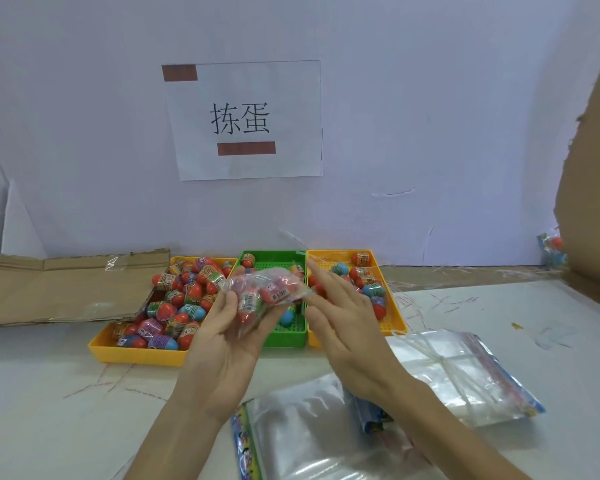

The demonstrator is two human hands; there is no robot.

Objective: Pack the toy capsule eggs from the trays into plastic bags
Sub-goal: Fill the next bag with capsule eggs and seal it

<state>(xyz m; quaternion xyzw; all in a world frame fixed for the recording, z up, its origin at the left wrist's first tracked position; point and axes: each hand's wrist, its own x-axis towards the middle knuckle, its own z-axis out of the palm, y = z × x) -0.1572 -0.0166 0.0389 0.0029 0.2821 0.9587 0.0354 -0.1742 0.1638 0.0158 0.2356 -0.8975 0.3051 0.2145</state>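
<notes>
Clear plastic bag of red capsule eggs (267, 291) lies in my curled left hand (222, 330); right hand (340, 306) flat, empty. Tilted unsealed, it could spill into the green plastic tray (284, 338).

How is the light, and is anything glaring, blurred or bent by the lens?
Head view: light soft and even; glare whitens the empty plastic bags; the filled bag in the left hand looks blurred; the cardboard at the right edge curves.

Paper sign (243, 119) on wall (430, 98); flat cardboard (66, 289) at L.
</notes>
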